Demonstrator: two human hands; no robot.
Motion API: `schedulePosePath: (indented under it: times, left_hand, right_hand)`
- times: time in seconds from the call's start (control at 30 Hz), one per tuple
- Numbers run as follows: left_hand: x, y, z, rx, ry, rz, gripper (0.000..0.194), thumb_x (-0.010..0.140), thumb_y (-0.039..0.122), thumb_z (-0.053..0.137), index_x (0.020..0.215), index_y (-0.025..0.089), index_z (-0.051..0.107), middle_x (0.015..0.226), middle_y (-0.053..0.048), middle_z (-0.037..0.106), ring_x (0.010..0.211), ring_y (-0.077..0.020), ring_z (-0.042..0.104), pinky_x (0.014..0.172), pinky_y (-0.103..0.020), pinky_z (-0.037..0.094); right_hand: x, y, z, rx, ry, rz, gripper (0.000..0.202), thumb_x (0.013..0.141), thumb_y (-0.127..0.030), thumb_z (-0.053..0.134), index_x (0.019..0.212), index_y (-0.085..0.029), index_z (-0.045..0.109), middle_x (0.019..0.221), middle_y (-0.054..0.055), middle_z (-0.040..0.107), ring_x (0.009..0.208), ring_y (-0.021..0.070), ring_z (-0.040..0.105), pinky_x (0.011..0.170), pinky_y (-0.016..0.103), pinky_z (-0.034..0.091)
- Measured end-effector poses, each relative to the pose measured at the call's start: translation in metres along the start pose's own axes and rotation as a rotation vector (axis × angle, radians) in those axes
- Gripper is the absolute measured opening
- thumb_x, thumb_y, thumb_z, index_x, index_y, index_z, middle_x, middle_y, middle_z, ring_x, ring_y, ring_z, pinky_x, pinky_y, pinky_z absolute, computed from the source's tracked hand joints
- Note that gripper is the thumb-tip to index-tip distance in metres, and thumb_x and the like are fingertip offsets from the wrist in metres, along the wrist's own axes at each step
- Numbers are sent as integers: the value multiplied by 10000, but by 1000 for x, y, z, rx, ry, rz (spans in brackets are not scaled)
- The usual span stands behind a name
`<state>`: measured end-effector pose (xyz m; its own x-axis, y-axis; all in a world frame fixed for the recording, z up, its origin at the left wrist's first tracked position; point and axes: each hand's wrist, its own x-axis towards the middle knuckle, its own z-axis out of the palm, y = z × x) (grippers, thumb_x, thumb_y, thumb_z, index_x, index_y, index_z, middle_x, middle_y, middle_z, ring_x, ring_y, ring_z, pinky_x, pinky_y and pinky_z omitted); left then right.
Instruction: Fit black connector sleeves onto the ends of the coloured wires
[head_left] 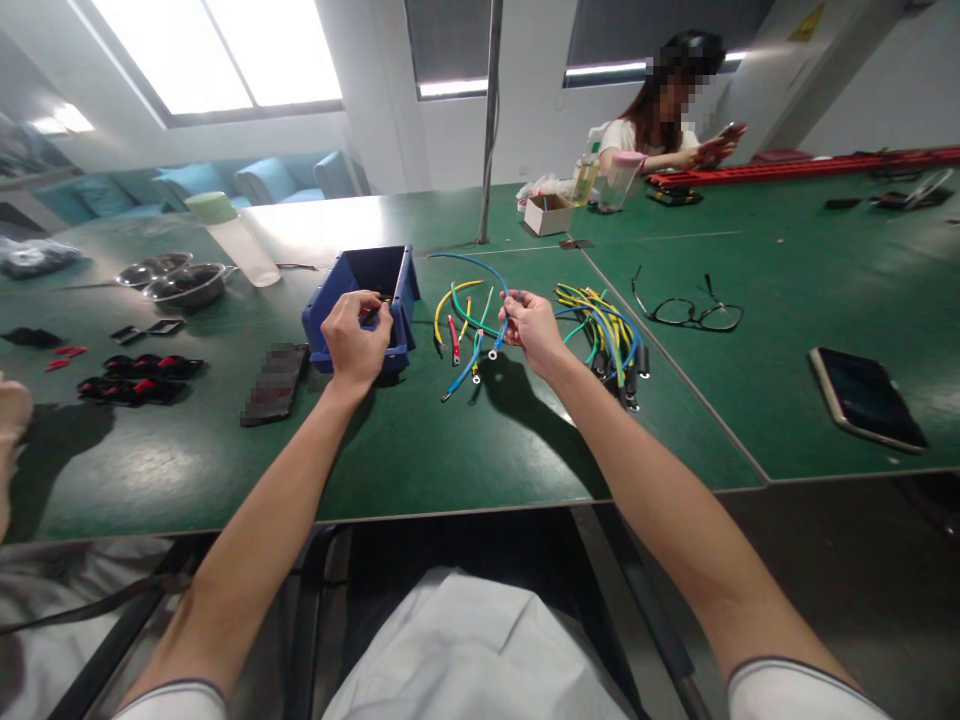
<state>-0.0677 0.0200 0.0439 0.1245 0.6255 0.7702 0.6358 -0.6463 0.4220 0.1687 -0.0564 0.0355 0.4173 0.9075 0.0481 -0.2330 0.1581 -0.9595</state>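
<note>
My right hand (529,322) pinches a blue wire (469,259); its free end arcs up and to the left. A ring terminal (493,354) shows just below those fingers. Over the front of a blue plastic bin (321,338), my left hand (357,335) has its fingertips drawn together inside the opening; whatever they grip is hidden. Between the hands lie loose short wires, among them a yellow wire (438,318), a red wire (454,341) and a blue wire (463,380). To the right of my right hand rests a bundle of yellow, green and blue wires (600,322) with black-sleeved ends.
Eyeglasses (690,312) and a phone (870,398) lie to the right. At left are a dark flat object (276,385), black-and-red parts (139,378), metal bowls (187,288) and a bottle (238,240). A pole (489,130) rises behind. Another person (660,140) sits across; someone's hand (12,405) shows at far left.
</note>
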Motion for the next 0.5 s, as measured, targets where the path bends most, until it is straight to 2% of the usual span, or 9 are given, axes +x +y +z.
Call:
schedulePosePath:
  times: [0.1,0.23,0.37,0.5]
  left_hand:
    - [-5,8,2,-76,17,84,26,827,202,593,820,177,588,996,-59,673,957,-179,625,879,-306,484]
    - [-13,16,6,-159,2,173,64,840,215,613,787,181,607,995,-51,688,944,-167,640,894,-308,492]
    - [-22,22,11,-199,-55,185,109,867,244,606,772,192,615,985,-49,702,935,-164,655,880,-300,507]
    - [-29,28,15,-259,-92,184,78,872,276,617,845,205,635,1013,-53,708,959,-170,664,895,-305,517]
  right_hand:
    - [1,1,0,-3,-1,-9,71,863,-211,568,890,-174,514,578,-68,513,353,37,350,354,185,287]
    - [2,2,0,-19,4,-5,117,852,-251,601,888,-178,517,580,-71,513,356,33,348,354,180,286]
    - [1,2,1,-24,2,1,127,847,-256,607,887,-177,516,578,-69,515,361,36,353,355,181,295]
    - [1,3,0,-30,4,-6,146,840,-270,627,872,-178,518,585,-67,515,359,32,351,355,181,294]
